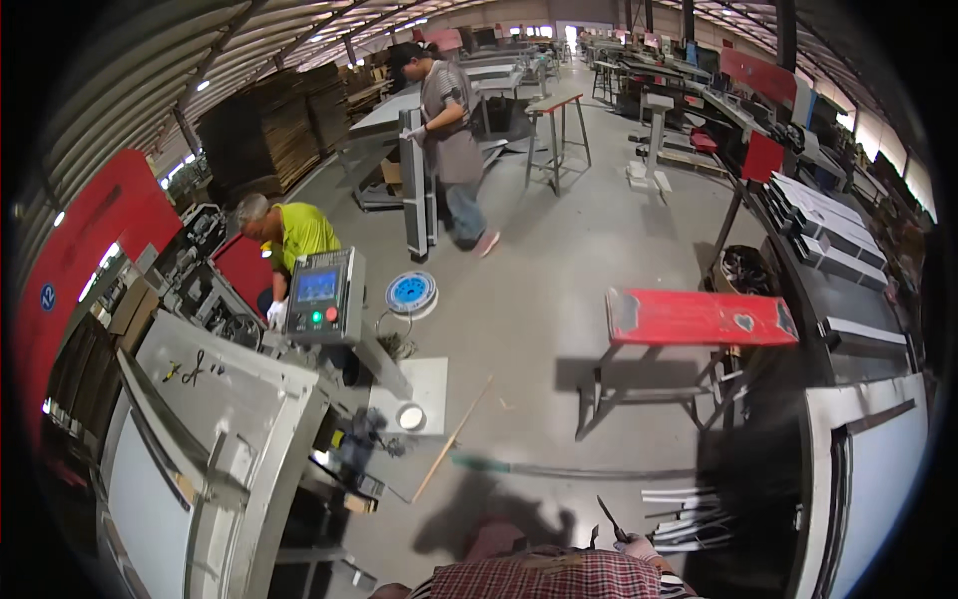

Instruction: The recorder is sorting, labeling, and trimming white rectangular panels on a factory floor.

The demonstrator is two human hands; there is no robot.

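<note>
My right hand [637, 548], in a pale glove, is low in the picture, right of the red checked cloth [559, 577] over my front. Its fingers are closed round a dark tool with a pointed blade [610, 515], which slants up and to the left. A small dark piece [595, 536] shows just left of the blade; whether it belongs to the same tool is unclear. Beyond the hand, several pale strips [689, 519] lie near the floor. My left hand does not show.
A red-topped stand [699, 317] is ahead right; a wooden stick [451, 439] lies on the floor. Left are a control panel [324, 299] and grey machine [264, 399]. A person in yellow [304, 232] bends there; another person [454, 130] holds grey profiles [414, 200].
</note>
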